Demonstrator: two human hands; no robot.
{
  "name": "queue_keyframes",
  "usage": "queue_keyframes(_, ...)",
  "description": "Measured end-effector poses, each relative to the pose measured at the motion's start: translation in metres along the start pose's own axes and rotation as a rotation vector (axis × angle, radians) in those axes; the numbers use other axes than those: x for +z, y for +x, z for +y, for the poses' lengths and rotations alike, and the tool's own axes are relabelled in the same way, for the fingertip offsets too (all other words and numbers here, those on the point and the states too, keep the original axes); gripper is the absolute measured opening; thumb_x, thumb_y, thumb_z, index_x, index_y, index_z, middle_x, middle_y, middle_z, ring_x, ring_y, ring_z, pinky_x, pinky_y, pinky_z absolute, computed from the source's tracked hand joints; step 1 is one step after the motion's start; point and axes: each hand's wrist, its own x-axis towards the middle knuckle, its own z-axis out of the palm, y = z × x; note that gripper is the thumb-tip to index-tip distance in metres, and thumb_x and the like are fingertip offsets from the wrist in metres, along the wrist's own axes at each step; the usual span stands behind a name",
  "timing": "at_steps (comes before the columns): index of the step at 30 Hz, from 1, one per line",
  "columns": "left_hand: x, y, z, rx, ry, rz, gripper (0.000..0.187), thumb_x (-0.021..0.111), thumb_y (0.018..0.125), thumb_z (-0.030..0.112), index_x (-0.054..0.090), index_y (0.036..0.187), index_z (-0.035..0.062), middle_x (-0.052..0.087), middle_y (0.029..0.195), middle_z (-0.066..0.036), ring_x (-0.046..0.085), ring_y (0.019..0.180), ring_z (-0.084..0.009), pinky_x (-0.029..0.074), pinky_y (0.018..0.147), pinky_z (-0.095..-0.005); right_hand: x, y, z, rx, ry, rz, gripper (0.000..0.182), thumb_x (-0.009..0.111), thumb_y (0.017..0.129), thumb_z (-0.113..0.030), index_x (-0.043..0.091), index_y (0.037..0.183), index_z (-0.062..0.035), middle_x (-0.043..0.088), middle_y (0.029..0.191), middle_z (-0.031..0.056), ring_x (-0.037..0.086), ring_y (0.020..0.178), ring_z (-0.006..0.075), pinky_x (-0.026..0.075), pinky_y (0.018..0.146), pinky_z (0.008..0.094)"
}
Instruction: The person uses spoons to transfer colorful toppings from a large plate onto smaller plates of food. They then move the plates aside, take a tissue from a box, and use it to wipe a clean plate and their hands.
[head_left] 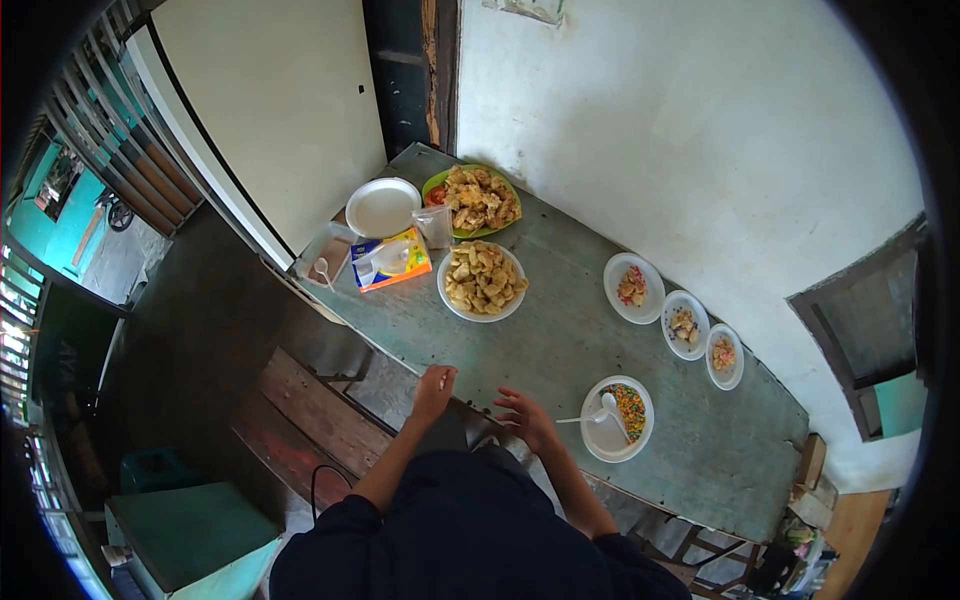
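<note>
Both of my hands are at the near edge of the green table (560,345). My left hand (434,392) has its fingers curled together, and whether anything is in them is too small to tell. To its right, my right hand (524,418) is empty with its fingers spread. Close to the right fingertips lies the handle of a white spoon (609,403), which rests on a white plate (603,447) beside small colourful pieces (629,409). Farther back stands a white bowl (482,317) heaped with golden fried pieces (482,277).
Behind are a green plate of fried food (480,200), an empty white plate (383,207), an orange-blue box (392,261) and a clear container (326,252). Three small plates (633,288) stand by the wall. A wooden bench (310,410) is at left.
</note>
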Motion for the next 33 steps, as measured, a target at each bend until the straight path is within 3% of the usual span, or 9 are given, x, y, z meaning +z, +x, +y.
queue_keyframes(6, -0.053, 0.072, -0.032, -0.01, 0.085, 0.207, 0.013, 0.055, 0.082, 0.01, 0.059, 0.093, 0.0042, 0.055, 0.077, -0.012, 0.056, 0.062, -0.0255, 0.046, 0.059, -0.0349, 0.007, 0.023, -0.004, 0.002, 0.028, 0.078, 0.044, 0.049, 0.086, -0.029, 0.045, 0.126, -0.0113, 0.058, 0.104, 0.0013, 0.055, 0.08, 0.012, 0.043, 0.07, 0.0261)
queue_keyframes(9, -0.084, 0.12, -0.057, -0.088, 0.092, 0.263, 0.024, 0.057, 0.079, 0.008, 0.054, 0.103, 0.0053, 0.055, 0.083, -0.012, 0.056, 0.069, -0.026, 0.047, 0.061, -0.0361, 0.015, 0.051, -0.001, 0.011, 0.043, 0.137, 0.042, 0.049, 0.086, -0.029, 0.047, 0.124, -0.0116, 0.058, 0.102, 0.0013, 0.055, 0.079, 0.0121, 0.043, 0.069, 0.0266)
queue_keyframes(12, -0.115, 0.171, -0.081, 0.004, 0.334, 0.168, 0.055, 0.064, 0.07, 0.008, 0.04, 0.12, 0.01, 0.048, 0.099, -0.016, 0.05, 0.094, -0.0324, 0.046, 0.073, -0.0415, 0.043, 0.082, -0.01, -0.039, 0.096, 0.225, 0.041, 0.049, 0.085, -0.029, 0.048, 0.122, -0.0119, 0.058, 0.098, 0.0011, 0.054, 0.078, 0.0126, 0.043, 0.067, 0.0278)
queue_keyframes(15, -0.143, 0.206, -0.085, 0.063, 0.446, 0.127, 0.06, 0.066, 0.068, 0.009, 0.038, 0.121, 0.0103, 0.046, 0.101, -0.017, 0.049, 0.096, -0.0348, 0.046, 0.076, -0.0429, 0.088, 0.123, -0.03, -0.092, 0.161, 0.303, 0.04, 0.05, 0.085, -0.027, 0.048, 0.122, -0.0116, 0.058, 0.097, 0.0017, 0.053, 0.076, 0.0114, 0.041, 0.065, 0.024)
queue_keyframes(19, -0.156, 0.238, -0.126, 0.048, 0.366, -0.101, 0.042, 0.065, 0.069, 0.013, 0.051, 0.108, 0.0085, 0.05, 0.098, -0.015, 0.052, 0.091, -0.034, 0.046, 0.074, -0.0421, 0.15, 0.185, -0.057, -0.157, 0.163, 0.246, 0.041, 0.05, 0.085, -0.027, 0.048, 0.123, -0.0117, 0.057, 0.096, 0.0015, 0.053, 0.074, 0.0111, 0.04, 0.064, 0.0242)
queue_keyframes(20, -0.158, 0.24, -0.123, 0.124, 0.401, -0.044, 0.025, 0.063, 0.071, 0.014, 0.059, 0.095, 0.007, 0.053, 0.09, -0.012, 0.054, 0.085, -0.0318, 0.046, 0.07, -0.0407, 0.169, 0.193, -0.067, -0.184, 0.103, 0.2, 0.04, 0.05, 0.085, -0.027, 0.049, 0.122, -0.0115, 0.058, 0.096, 0.0013, 0.053, 0.074, 0.0104, 0.04, 0.064, 0.0241)
queue_keyframes(23, -0.166, 0.251, -0.12, 0.05, 0.293, -0.179, 0.018, 0.061, 0.072, 0.013, 0.061, 0.089, 0.0053, 0.054, 0.083, -0.013, 0.056, 0.079, -0.0304, 0.046, 0.067, -0.0403, 0.202, 0.208, -0.07, -0.264, -0.033, 0.189, 0.038, 0.05, 0.085, -0.026, 0.051, 0.12, -0.0108, 0.058, 0.095, 0.0014, 0.054, 0.072, 0.0091, 0.039, 0.064, 0.0236)
queue_keyframes(24, -0.167, 0.253, -0.121, 0.138, 0.265, -0.136, 0.015, 0.059, 0.074, 0.013, 0.061, 0.086, 0.0038, 0.054, 0.079, -0.013, 0.057, 0.073, -0.0297, 0.046, 0.065, -0.0397, 0.208, 0.212, -0.07, -0.302, -0.147, 0.212, 0.036, 0.05, 0.086, -0.025, 0.052, 0.118, -0.0103, 0.058, 0.094, 0.0015, 0.054, 0.071, 0.0084, 0.039, 0.063, 0.0232)
queue_keyframes(33, -0.189, 0.264, -0.11, 0.188, 0.094, -0.167, 0.013, 0.058, 0.077, 0.011, 0.061, 0.087, 0.0028, 0.054, 0.078, -0.011, 0.056, 0.071, -0.0276, 0.045, 0.063, -0.0369, 0.215, 0.209, -0.023, -0.201, -0.279, 0.324, 0.036, 0.052, 0.082, -0.026, 0.055, 0.114, -0.0097, 0.06, 0.091, 0.0018, 0.055, 0.069, 0.0093, 0.039, 0.062, 0.0235)
